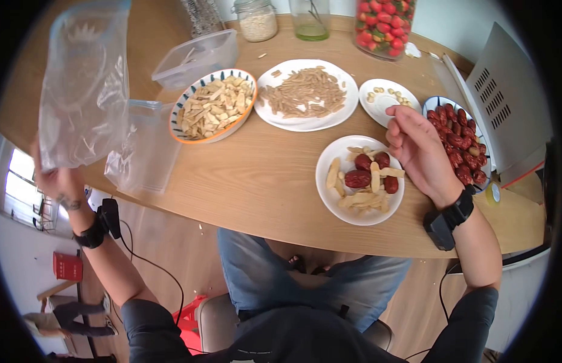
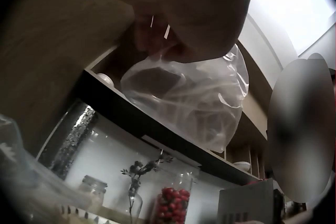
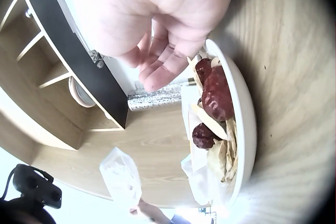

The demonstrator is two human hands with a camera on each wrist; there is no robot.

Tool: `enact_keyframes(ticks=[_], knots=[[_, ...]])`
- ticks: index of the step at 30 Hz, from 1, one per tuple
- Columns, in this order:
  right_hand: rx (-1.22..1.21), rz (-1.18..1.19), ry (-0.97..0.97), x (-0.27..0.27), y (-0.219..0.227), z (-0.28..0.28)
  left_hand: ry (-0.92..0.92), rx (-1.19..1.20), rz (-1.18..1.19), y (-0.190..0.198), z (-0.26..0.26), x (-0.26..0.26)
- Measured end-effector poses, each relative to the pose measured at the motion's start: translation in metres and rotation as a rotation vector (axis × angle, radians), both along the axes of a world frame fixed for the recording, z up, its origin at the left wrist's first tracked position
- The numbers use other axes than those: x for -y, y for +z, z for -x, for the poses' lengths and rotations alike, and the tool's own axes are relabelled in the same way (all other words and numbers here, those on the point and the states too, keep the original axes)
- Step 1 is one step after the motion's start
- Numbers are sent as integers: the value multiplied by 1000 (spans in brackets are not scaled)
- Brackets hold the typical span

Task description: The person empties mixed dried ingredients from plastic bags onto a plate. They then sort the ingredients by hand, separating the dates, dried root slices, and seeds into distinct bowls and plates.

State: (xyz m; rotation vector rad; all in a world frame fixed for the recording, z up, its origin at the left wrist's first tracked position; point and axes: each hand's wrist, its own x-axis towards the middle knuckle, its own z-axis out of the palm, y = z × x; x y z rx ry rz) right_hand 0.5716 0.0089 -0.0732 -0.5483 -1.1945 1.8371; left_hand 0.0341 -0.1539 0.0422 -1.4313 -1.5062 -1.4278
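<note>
A clear zip bag [image 1: 84,91] hangs upright at the left in the head view, its lower end pinched by my left hand [image 1: 62,184]; the left wrist view shows the left hand [image 2: 184,14] gripping the bag [image 2: 189,98]. My right hand [image 1: 421,148], fingers loosely bent and holding nothing, hovers by the upper right rim of a white bowl [image 1: 325,196] with red dates [image 1: 357,178] and pale slices [image 1: 365,201]. In the right wrist view the right hand [image 3: 163,29] is beside the bowl [image 3: 247,113].
Another clear bag [image 1: 149,145] lies on the table [image 1: 250,181]. Behind are a patterned bowl of pale pieces [image 1: 214,109], a plate of slices [image 1: 308,94], a small plate of pale seeds [image 1: 386,97], a plate of dates [image 1: 456,136], a plastic box [image 1: 199,57] and jars [image 1: 256,21].
</note>
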Motion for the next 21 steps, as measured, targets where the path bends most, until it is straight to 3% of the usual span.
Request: enact_keyframes(ticks=[1,2,4,5,7,11,13,15,17,18,19,21], knots=[[9,-2,-8,0,0,1,142,29,195,-14,23,5],[14,-2,-21,0,0,1,154,28,194,-24,28,5],[25,-8,-11,0,0,2,161,-327,732,-34,34,0],[36,-15,-14,0,0,2,112,-555,779,-31,34,-1],[41,-23,-22,1,1,3,196,-386,706,-35,49,4],[78,-24,-35,2,1,2,325,-318,524,1,-24,-6],[73,-21,-37,2,2,2,31,-591,389,4,-69,-29],[67,-33,-20,3,3,3,-81,-597,654,-19,-66,-57],[63,-34,-19,3,2,3,-134,-540,1118,-42,-38,-83],[73,-37,-27,2,2,2,-121,-547,1114,-42,-22,-96],[65,-42,-25,3,2,2,-138,-501,1256,-41,-6,-110],[55,-24,-29,1,3,1,-150,-461,1388,-21,-11,-131]])
